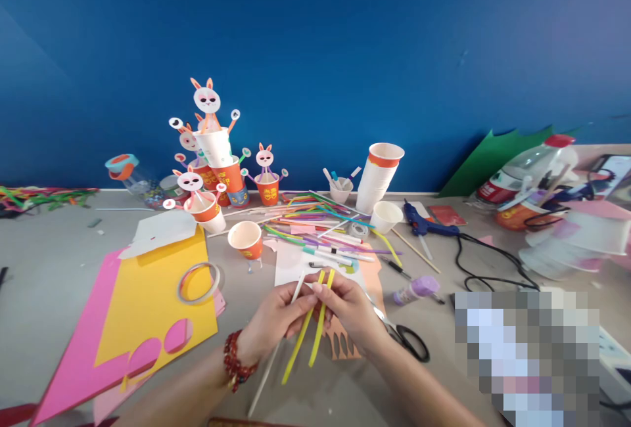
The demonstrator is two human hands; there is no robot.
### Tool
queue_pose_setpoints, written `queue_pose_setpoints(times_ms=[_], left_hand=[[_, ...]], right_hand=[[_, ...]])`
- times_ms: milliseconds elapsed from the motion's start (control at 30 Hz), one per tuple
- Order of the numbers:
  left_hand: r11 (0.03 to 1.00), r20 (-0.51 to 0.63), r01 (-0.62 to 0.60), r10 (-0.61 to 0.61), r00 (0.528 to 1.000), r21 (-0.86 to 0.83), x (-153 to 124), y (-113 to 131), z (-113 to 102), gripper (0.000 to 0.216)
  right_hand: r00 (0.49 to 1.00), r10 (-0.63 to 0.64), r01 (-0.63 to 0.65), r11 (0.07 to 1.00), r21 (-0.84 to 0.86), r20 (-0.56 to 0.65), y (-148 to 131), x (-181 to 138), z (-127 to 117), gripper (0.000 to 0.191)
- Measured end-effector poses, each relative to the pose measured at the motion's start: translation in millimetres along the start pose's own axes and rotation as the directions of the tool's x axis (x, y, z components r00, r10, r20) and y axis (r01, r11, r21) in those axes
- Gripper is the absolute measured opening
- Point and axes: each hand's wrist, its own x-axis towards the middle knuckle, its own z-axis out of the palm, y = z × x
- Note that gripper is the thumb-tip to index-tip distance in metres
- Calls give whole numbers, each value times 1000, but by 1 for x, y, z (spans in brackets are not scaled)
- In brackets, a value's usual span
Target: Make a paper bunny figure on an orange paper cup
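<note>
My left hand (280, 312), with a red bead bracelet on the wrist, is closed around a thin white straw (266, 378) that slants down toward the near edge. My right hand (351, 309) pinches two yellow straws (297, 351) side by side, their lower ends hanging apart. The fingertips of both hands meet around the straws, so the exact grip is partly hidden. Beneath the hands lies a peach paper sheet (372, 276) with cut-out slots. Scissors (411, 341) with black handles lie right of my right hand.
Rabbit figures in paper cups (269, 189) stand at the back left. Coloured straws (315, 207) and markers spread across the middle. Yellow paper (162, 289) with a tape roll (198, 282) lies left. A glue stick (417, 289), blue glue gun (424, 223) and cord are right.
</note>
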Motion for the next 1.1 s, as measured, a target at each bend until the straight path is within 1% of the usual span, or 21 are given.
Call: queue_pose_setpoints(times_ms=[200, 267, 367, 467, 567, 633, 733, 833, 900, 1000, 1100], left_hand=[[996, -78, -58, 63, 995, 64, 2, -6, -1, 47], [998, -70, -46, 49, 996, 39, 3, -8, -2, 47], [1000, -11, 4, -4, 1000, -2, 3, -8, -2, 44], [999, 23, 52, -52, 998, -10, 1, -4, 0, 41], [995, 15, 73, -72, 997, -66, -1, 2, 0, 38], [994, 9, 70, -70, 998, -83, -2, 6, -1, 34], [995, 19, 85, -84, 996, -57, -4, 9, -4, 29], [994, 40, 108, -107, 993, -33, -4, 9, -4, 29], [994, 23, 105, -104, 994, -38, -3, 9, -4, 31], [992, -15, 106, -107, 994, -64, -2, 7, -4, 36], [989, -10, 122, -123, 992, -86, -1, 5, -5, 36]], right_hand=[[1000, -1, 1, 984, -178, 2, 12, -1, 0, 56], [997, -75, 75, 970, -233, 8, 12, -2, 3, 55], [981, -192, 194, 943, -272, 33, 11, -3, 7, 50], [978, -204, 205, 947, -246, 31, 9, -5, 8, 46], [990, -137, 137, 978, -159, 13, 5, -5, 5, 51], [994, -105, 105, 988, -114, 11, 1, -4, 2, 50], [987, -157, 158, 982, -105, 15, -3, -1, -1, 43], [989, -144, 145, 987, -66, 17, -6, 1, -2, 41], [991, -135, 136, 990, -41, 19, -7, 1, -2, 41], [986, -162, 163, 986, -19, 29, -6, 2, -1, 46], [985, -169, 169, 986, -8, 32, 0, 3, 0, 44]])
